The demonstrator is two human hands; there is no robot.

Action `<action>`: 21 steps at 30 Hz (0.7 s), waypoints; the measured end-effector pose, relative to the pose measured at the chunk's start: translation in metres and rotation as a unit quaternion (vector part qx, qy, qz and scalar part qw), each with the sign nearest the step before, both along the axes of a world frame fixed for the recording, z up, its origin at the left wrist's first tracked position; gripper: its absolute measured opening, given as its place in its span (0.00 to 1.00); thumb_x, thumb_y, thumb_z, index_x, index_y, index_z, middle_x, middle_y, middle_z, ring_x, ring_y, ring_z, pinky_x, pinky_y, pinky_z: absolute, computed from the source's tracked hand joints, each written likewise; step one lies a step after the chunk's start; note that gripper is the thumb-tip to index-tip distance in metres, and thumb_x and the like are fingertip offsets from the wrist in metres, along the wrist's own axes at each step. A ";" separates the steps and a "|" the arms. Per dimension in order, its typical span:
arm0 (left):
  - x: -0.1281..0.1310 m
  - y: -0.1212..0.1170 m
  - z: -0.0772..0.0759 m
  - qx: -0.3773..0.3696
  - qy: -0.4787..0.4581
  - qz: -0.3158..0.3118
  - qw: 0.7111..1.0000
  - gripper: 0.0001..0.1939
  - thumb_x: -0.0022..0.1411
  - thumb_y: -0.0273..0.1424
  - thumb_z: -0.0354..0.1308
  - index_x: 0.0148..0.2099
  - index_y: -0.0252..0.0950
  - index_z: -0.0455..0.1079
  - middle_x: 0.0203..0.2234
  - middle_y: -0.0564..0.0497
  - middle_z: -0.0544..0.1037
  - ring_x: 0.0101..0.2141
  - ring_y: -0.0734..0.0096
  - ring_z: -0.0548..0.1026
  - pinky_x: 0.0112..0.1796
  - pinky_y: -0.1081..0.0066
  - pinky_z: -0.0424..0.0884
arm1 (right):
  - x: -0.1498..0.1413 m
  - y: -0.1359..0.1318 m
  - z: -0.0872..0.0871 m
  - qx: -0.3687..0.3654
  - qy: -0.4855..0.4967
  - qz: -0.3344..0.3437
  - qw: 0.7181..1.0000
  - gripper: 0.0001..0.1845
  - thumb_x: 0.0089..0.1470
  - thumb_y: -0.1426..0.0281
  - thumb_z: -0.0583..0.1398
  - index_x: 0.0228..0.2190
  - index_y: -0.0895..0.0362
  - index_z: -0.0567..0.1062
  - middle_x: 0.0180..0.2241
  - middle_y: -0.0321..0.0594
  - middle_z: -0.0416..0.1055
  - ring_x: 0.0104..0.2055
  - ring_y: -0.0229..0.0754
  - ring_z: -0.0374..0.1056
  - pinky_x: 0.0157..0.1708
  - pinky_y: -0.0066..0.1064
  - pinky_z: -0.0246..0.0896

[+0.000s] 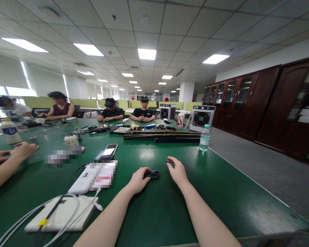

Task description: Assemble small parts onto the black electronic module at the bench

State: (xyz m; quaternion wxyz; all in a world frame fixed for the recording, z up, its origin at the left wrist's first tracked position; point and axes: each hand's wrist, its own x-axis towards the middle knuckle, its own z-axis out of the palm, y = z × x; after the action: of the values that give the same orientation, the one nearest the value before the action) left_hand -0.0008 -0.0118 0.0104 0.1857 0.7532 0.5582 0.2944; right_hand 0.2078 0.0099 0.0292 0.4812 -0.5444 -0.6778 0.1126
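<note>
My left hand (139, 179) grips the left end of a small black plastic part (152, 174) with open hollows, which rests on or just over the green table (159, 209). Its exact kind is not clear from here. To the right, apart from it, my right hand (177, 169) pinches a tiny dark piece (168, 161) between thumb and fingertips. That piece is too small to name. Both forearms reach in from the bottom edge.
Left of my hands lie a phone (109, 151), a white power bank (80, 180), and a white box (59, 214) with cables. A water bottle (204, 139) stands near the right edge. Black bars (162, 136) lie farther back. Other people sit around the table; a co-worker's hands (22, 151) are at left.
</note>
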 end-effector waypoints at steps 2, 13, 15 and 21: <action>0.000 0.000 0.000 0.001 0.001 -0.002 1.000 0.21 0.54 0.26 0.55 0.52 0.32 0.64 0.47 0.44 0.72 0.49 0.63 0.69 0.51 0.68 0.62 | 0.000 0.000 0.000 -0.005 -0.004 0.005 1.000 0.16 0.49 0.68 0.55 0.41 0.55 0.73 0.42 0.42 0.73 0.47 0.45 0.67 0.49 0.39 0.60; 0.001 0.001 0.000 0.003 0.008 -0.001 1.000 0.21 0.53 0.26 0.55 0.51 0.34 0.64 0.47 0.45 0.72 0.48 0.64 0.70 0.51 0.68 0.63 | -0.003 -0.002 -0.002 -0.067 -0.053 0.059 0.995 0.13 0.48 0.68 0.57 0.37 0.56 0.75 0.38 0.40 0.75 0.43 0.45 0.68 0.47 0.38 0.61; 0.001 0.001 0.000 0.004 0.008 -0.001 1.000 0.21 0.53 0.26 0.55 0.51 0.34 0.64 0.47 0.45 0.72 0.48 0.64 0.70 0.50 0.68 0.63 | -0.005 -0.003 -0.004 -0.078 -0.064 0.083 0.991 0.13 0.47 0.68 0.58 0.37 0.55 0.75 0.37 0.39 0.75 0.42 0.44 0.68 0.46 0.37 0.61; 0.000 0.002 -0.002 0.013 0.008 -0.006 1.000 0.21 0.53 0.26 0.55 0.51 0.33 0.64 0.46 0.44 0.72 0.47 0.63 0.70 0.50 0.67 0.63 | -0.017 -0.012 -0.003 -0.104 -0.086 0.146 0.980 0.12 0.45 0.68 0.60 0.35 0.53 0.76 0.36 0.38 0.75 0.42 0.44 0.68 0.46 0.37 0.60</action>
State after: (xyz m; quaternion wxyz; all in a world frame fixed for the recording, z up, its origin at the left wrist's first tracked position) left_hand -0.0011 -0.0103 0.0086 0.1731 0.7610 0.5514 0.2946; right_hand 0.1908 -0.0024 0.0265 0.3397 -0.4943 -0.7736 0.2045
